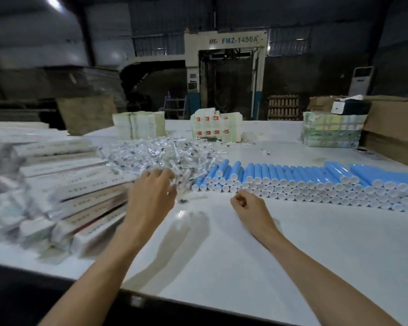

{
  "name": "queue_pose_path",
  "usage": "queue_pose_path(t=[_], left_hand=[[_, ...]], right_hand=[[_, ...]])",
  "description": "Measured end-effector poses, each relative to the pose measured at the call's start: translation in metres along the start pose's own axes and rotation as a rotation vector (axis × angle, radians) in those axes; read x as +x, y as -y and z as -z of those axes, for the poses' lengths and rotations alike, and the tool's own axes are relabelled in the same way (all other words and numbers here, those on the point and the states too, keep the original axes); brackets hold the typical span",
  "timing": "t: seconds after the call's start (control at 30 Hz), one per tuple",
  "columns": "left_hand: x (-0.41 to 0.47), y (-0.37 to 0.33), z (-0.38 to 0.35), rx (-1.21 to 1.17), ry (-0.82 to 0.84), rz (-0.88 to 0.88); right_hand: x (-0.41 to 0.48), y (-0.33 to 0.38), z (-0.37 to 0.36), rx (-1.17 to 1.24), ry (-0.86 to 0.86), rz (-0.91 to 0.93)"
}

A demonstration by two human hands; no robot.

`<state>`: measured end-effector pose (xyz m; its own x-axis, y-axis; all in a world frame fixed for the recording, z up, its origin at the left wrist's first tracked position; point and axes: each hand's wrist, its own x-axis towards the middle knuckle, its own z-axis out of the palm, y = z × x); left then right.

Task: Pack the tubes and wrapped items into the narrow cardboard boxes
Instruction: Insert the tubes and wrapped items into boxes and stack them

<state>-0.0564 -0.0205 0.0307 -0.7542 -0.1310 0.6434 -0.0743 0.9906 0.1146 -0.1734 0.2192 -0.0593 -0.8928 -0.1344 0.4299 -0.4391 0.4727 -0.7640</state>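
The boxes [80, 203] lie stacked on the left side of the counter [292, 243]. The wrapped items [160, 151] lie in a heap in the middle, just right of the boxes. The tubes [304, 182] lie in rows right of the heap, piled on each other. Far back on the counter stand the left bundle [138, 124], the middle bundle [216, 127] and the right bundle [331, 130]. A carton [393, 130] sits just beside the right bundle. A machine [226, 74] stands behind the counter.

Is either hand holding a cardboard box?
No: the left hand is at the wrapped items, the right hand sits by the tubes, boxes lie farther left.
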Motion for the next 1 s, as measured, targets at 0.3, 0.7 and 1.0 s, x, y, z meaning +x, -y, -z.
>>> queue_pose_path(t=[0.3,0.7,1.0], left_hand=[[-0.002,0.102,0.052,0.555,0.139,0.298],[0.006,0.036,0.061,0.038,-0.107,-0.025],[0.028,-0.066,-0.012,-0.552,0.3,-0.106]], right_hand=[[0.004,-0.005,-0.006,0.086,0.013,0.001],[0.001,0.002,-0.002,0.083,0.016,-0.015],[-0.005,0.019,0.008,0.346,0.048,-0.023]])
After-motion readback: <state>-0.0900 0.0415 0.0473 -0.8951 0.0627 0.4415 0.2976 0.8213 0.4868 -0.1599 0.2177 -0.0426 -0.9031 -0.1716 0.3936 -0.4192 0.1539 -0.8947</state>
